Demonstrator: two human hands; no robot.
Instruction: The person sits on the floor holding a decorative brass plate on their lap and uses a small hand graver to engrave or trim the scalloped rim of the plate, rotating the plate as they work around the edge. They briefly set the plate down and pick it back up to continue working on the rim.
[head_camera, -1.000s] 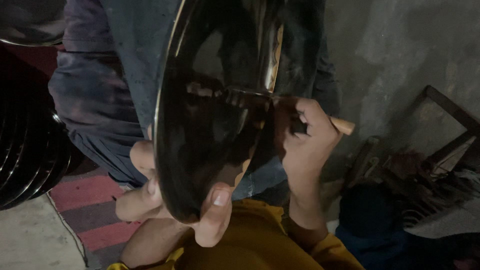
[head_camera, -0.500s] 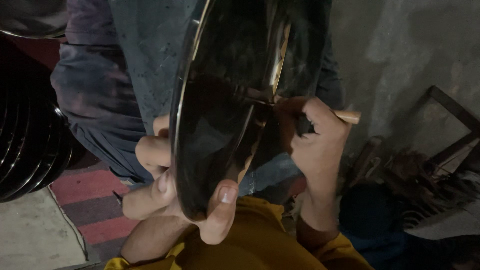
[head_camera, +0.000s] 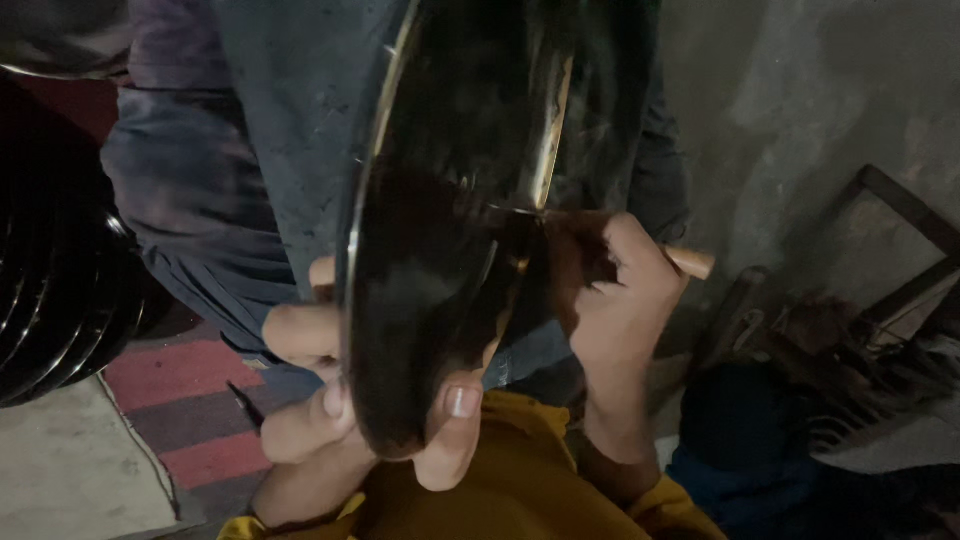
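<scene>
Your left hand (head_camera: 340, 400) grips the lower edge of a large dark glossy plate (head_camera: 440, 250), seen nearly edge-on. The thumb wraps over the near face, nail visible, and the fingers curl behind the rim. The plate stands upright over your lap, above the yellow garment (head_camera: 520, 480), in front of the blue-grey trousers (head_camera: 270, 160). Its metallic rim runs in a curve from the top of the view down to your left hand.

Your right hand (head_camera: 610, 300) is clenched around a wooden-handled tool (head_camera: 690, 262). Only the pale handle end shows, sticking out past the knuckles toward the right. The working end is pressed against the plate's inner face, near its middle; its tip is too dark to make out.

Versus half a second ago: the plate sits a little further right and more upright, and your left thumb has slid along the lower edge. The right hand's grip is unchanged.

A stack of black ribbed discs (head_camera: 50, 270) stands at the left, above a red striped mat (head_camera: 170, 400). Dark metal clutter (head_camera: 860, 350) lies at the right, against the grey wall.
</scene>
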